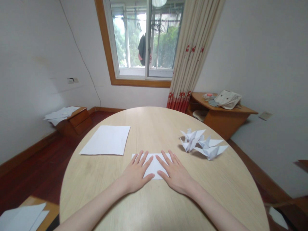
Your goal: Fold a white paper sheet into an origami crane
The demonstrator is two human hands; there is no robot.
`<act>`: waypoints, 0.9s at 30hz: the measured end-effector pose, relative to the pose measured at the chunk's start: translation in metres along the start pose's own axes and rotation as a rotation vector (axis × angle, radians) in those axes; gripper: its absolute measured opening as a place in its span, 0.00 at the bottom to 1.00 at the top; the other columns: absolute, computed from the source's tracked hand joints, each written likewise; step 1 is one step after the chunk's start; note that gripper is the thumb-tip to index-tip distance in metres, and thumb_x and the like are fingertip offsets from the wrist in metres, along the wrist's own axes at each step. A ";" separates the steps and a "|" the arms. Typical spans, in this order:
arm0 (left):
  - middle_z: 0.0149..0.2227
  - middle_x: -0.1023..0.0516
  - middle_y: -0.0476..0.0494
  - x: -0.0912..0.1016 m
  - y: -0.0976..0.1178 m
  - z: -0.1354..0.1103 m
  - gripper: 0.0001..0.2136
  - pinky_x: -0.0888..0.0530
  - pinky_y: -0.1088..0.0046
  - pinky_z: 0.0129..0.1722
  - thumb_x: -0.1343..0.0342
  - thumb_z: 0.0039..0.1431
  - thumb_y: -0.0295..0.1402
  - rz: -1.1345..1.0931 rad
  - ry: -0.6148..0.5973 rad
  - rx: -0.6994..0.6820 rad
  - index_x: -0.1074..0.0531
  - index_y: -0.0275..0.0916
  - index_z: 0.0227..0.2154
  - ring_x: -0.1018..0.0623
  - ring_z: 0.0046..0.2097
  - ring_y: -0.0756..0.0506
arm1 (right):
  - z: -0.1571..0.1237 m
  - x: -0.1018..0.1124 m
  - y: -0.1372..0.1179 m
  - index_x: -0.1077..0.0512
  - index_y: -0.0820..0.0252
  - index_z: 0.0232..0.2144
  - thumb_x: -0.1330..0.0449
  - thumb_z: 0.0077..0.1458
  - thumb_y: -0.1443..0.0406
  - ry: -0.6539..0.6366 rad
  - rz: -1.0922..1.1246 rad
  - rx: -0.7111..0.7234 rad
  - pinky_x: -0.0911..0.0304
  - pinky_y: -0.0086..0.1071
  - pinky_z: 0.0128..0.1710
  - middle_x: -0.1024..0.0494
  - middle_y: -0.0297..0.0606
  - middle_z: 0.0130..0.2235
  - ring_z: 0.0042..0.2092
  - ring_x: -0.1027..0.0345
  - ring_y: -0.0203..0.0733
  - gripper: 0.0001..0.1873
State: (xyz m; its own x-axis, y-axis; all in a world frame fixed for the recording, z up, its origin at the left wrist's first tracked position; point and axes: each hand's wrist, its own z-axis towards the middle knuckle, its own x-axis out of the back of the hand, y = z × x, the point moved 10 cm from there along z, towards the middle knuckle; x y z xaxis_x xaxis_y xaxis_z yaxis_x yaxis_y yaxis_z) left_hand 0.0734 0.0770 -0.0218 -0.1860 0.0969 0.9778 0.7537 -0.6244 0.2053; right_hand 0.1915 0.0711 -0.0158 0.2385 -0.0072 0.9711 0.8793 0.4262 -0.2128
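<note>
A white sheet of paper lies flat on the round wooden table, straight in front of me. My left hand rests palm down on its left part, fingers spread. On the right part, my right hand lies flat as well, its fingers apart. Both thumbs point inward with a small gap between them. The hands cover much of the sheet, so I cannot tell whether it is folded.
Several folded paper cranes stand close together on the table's right side. At the left lies a stack of square white paper. Beyond the table are a wooden desk with a bag, a curtain and a low cabinet.
</note>
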 end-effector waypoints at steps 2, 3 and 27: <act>0.68 0.58 0.33 0.001 -0.004 -0.001 0.36 0.51 0.48 0.63 0.61 0.63 0.56 0.018 -0.009 0.037 0.52 0.36 0.66 0.58 0.68 0.33 | 0.000 0.001 0.002 0.48 0.48 0.64 0.53 0.62 0.48 -0.026 0.010 -0.027 0.58 0.56 0.63 0.54 0.43 0.68 0.68 0.67 0.59 0.31; 0.67 0.58 0.32 0.002 -0.006 -0.001 0.37 0.51 0.49 0.63 0.61 0.63 0.57 0.030 -0.019 0.054 0.52 0.33 0.65 0.58 0.68 0.32 | -0.001 0.001 0.003 0.48 0.48 0.64 0.53 0.62 0.47 -0.041 0.013 -0.039 0.59 0.55 0.63 0.54 0.43 0.68 0.68 0.67 0.59 0.32; 0.67 0.55 0.31 0.014 -0.010 -0.001 0.46 0.55 0.51 0.65 0.44 0.53 0.55 -0.113 -0.061 -0.121 0.55 0.35 0.66 0.53 0.68 0.37 | -0.005 0.002 0.019 0.53 0.55 0.66 0.54 0.61 0.45 -0.140 -0.029 0.013 0.68 0.58 0.64 0.61 0.45 0.68 0.68 0.73 0.53 0.37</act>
State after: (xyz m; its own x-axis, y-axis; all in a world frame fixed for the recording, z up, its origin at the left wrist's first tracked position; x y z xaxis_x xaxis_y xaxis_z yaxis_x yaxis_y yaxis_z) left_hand 0.0623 0.0841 -0.0099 -0.2236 0.2161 0.9504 0.6480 -0.6954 0.3106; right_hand 0.2109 0.0744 -0.0189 0.1519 0.1063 0.9827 0.8794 0.4394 -0.1834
